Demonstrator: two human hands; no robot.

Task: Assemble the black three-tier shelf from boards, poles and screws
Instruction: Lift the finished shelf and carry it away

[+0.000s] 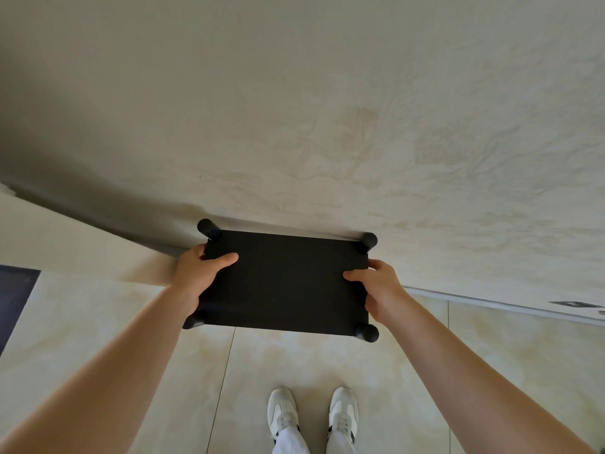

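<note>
Both hands, left [196,273] and right [379,290], gripping opposite ends of the black shelf [284,283], thumbs on top.

Black shelf [284,280] seen from above, top board facing camera, rounded pole ends [367,332] at all four corners. Left hand [196,273] grips left short edge, thumb on top. Right hand [379,286] grips right short edge likewise. White sneakers [311,417] on tiled floor [98,322] below; marbled wall [327,109] behind.

One head-worn wide-angle camera looks steeply down from above, close over the black shelf [284,280] held at arm's reach. It faces the wall [327,109], with floor tiles [114,339] and white shoes [283,411] directly below.
</note>
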